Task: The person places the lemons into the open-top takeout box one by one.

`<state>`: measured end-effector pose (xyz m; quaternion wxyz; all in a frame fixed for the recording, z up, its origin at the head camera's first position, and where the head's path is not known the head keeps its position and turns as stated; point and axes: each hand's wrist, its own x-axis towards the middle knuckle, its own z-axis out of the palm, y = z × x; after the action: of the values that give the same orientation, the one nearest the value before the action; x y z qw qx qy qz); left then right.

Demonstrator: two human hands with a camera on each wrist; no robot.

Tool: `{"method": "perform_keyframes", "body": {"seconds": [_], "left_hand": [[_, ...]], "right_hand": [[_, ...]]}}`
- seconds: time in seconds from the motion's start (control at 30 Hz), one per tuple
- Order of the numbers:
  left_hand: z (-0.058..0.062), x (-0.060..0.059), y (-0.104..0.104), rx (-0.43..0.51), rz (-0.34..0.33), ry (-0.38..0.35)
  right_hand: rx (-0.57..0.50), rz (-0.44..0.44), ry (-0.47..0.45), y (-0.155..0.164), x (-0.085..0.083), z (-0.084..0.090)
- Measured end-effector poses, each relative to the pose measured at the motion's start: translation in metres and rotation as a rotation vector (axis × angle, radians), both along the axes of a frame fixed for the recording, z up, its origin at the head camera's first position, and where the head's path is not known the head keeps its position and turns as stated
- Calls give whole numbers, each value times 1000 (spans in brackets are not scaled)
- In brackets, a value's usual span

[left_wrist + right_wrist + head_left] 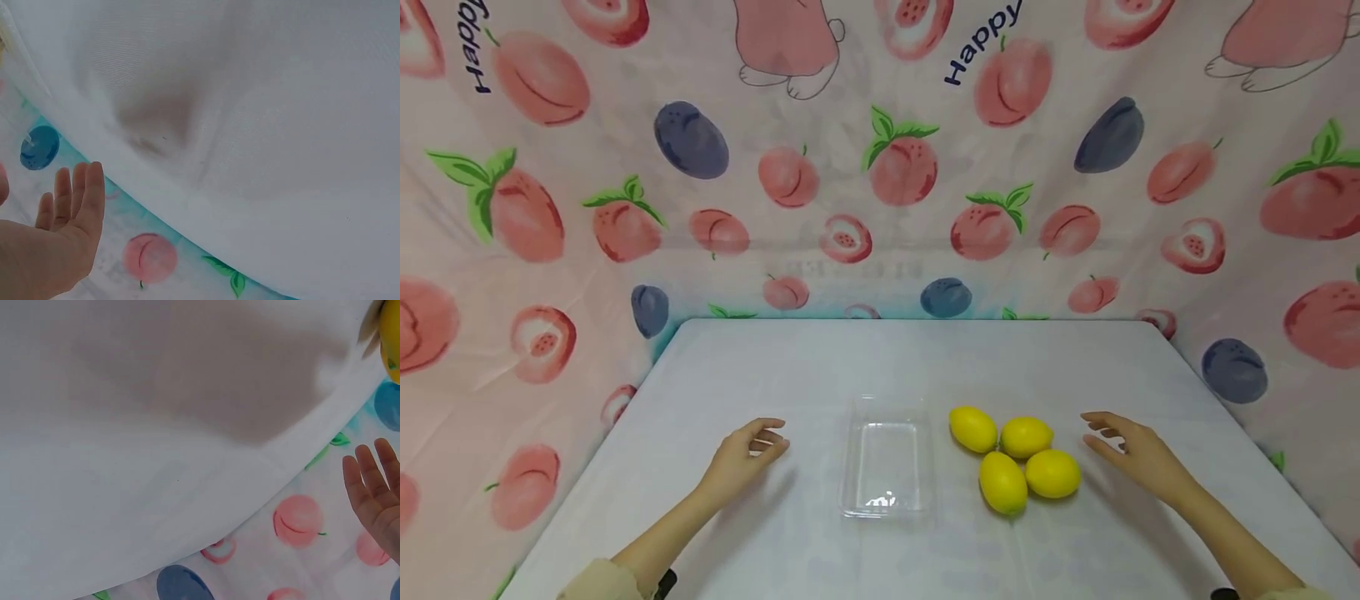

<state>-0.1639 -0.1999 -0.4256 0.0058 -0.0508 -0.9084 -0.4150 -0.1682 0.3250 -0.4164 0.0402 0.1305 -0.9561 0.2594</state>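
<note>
In the head view, a clear plastic box (887,510) lies on the white table between the two hands. Several yellow lemons (1052,474) sit bunched together just right of it. My left hand (747,454) hovers above the table to the left of the box, fingers relaxed and holding nothing. On the other side, my right hand (1131,452) hangs in the air right of the lemons, apart from them, its fingers loosely bent. The left wrist view shows the left hand (62,231) bare; in the right wrist view a lemon (392,337) peeks in at the upper right corner.
A white cloth covers the table (760,358). Behind and beside it hangs a pink curtain (850,150) printed with peaches and plums. The sleeve cuffs (606,581) are beige.
</note>
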Motion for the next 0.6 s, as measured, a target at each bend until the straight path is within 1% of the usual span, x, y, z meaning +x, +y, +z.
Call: {"method": "perform_keyframes", "body": {"seconds": [0.03, 0.1, 0.27, 0.43, 0.5, 0.6], "left_hand": [[0, 1, 1, 24, 2, -19], [1, 1, 1, 105, -11, -67], [-2, 1, 3, 301, -83, -185], [-7, 5, 8, 351, -148, -246], [-8, 8, 11, 369, -154, -273], [-8, 13, 16, 422, -132, -325]], "right_hand": [[-10, 0, -1, -1, 0, 0], [-34, 1, 3, -3, 1, 0], [-73, -4, -8, -7, 4, 0], [-96, -8, -60, -14, 7, 0], [-109, -4, -76, -17, 8, 0], [-122, 10, -89, -23, 9, 0]]}}
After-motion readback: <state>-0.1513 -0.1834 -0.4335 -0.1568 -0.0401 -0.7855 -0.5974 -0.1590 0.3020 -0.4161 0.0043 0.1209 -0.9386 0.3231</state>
